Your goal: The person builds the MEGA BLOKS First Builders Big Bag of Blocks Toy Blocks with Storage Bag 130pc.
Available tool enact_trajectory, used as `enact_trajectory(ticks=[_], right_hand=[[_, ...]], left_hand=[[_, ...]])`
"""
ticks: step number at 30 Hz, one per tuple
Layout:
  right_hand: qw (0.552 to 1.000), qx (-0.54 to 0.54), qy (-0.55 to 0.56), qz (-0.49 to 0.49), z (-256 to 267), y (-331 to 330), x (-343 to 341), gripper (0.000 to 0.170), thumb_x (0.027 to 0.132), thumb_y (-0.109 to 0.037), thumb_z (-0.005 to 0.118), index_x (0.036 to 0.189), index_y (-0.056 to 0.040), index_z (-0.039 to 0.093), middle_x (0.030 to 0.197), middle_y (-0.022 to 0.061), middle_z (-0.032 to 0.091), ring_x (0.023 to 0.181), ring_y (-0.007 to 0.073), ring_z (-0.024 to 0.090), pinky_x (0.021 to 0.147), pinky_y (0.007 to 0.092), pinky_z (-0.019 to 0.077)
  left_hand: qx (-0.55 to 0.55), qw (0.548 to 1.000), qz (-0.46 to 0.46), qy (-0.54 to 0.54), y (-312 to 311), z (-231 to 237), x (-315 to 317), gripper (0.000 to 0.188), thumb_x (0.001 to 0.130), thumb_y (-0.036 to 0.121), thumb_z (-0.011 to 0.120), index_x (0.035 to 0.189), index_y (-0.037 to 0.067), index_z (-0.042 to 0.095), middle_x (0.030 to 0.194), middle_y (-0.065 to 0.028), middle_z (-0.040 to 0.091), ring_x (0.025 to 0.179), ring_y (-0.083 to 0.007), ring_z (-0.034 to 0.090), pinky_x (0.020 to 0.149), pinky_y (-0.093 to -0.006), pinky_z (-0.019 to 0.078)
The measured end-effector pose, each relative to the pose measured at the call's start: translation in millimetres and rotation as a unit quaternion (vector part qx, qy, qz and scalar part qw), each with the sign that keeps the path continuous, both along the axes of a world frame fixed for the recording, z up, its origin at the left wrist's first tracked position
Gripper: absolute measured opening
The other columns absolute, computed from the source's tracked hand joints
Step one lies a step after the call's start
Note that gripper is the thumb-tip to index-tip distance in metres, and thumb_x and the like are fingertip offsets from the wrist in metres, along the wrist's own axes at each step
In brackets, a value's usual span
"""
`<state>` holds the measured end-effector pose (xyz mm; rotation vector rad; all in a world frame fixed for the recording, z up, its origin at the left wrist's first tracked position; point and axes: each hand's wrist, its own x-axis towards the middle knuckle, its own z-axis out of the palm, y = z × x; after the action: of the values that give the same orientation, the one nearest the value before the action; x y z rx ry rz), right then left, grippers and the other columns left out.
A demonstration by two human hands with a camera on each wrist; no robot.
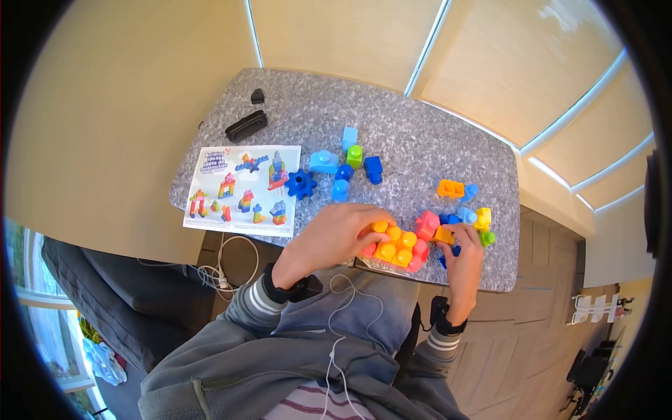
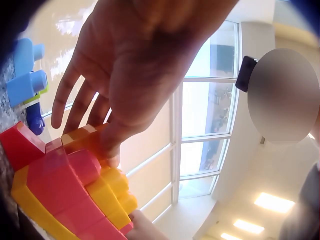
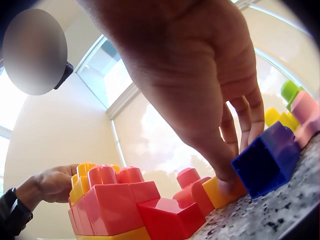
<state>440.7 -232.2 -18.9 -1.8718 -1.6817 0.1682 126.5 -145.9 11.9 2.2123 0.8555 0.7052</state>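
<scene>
A built block of pink, red and yellow-orange bricks stands at the table's front edge. The left hand holds its near-left upper part, thumb and fingers on an orange-yellow brick. The right hand pinches a loose orange brick between thumb and fingers, low over the table to the right of the block. Beside that hand lies a dark blue brick, its hollow side showing. A pink brick sits between the block and the pinched brick.
Blue, yellow and green bricks lie behind the right hand, an orange one farther back. Several blue bricks and a blue gear piece lie mid-table. At the left are a printed sheet and a black case.
</scene>
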Motion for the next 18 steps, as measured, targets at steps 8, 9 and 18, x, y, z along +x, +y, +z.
enact_trajectory(ticks=[8, 9, 18], right_hand=[[0.998, 0.032, 0.048, 0.016, 9, -2, 3, 0.045, 0.093, 0.007, 0.087, 0.135, -0.0051, 0.077, 0.131, 0.0161, 0.074, 0.121, 0.0399, 0.072, 0.108, 0.0478, 0.0571], [0.997, 0.051, 0.054, 0.025, 16, -5, 3, 0.045, 0.094, 0.007, 0.085, 0.137, -0.005, 0.076, 0.133, 0.0155, 0.074, 0.123, 0.0385, 0.072, 0.109, 0.0461, 0.0579], [0.985, 0.038, 0.1, 0.137, 74, -19, -27, 0.047, 0.088, -0.002, 0.097, 0.132, -0.0038, 0.08, 0.136, 0.0141, 0.083, 0.117, 0.0312, 0.081, 0.101, 0.0411, 0.0639]], left_hand=[[-0.008, 1.0, 0.018, -0.006, -3, -2, 1, 0.031, 0.105, 0.03, 0.085, 0.132, 0.016, 0.083, 0.12, -0.0106, 0.085, 0.101, -0.0372, 0.082, 0.085, -0.0451, 0.0647], [-0.009, 1.0, 0.019, -0.004, -4, -2, 1, 0.031, 0.105, 0.03, 0.084, 0.133, 0.017, 0.083, 0.119, -0.0105, 0.084, 0.1, -0.0373, 0.082, 0.085, -0.0453, 0.0645], [-0.022, 0.999, 0.03, -0.023, -7, -2, 3, 0.03, 0.104, 0.025, 0.085, 0.133, 0.016, 0.082, 0.123, -0.0104, 0.083, 0.105, -0.0368, 0.081, 0.09, -0.0433, 0.0645]])
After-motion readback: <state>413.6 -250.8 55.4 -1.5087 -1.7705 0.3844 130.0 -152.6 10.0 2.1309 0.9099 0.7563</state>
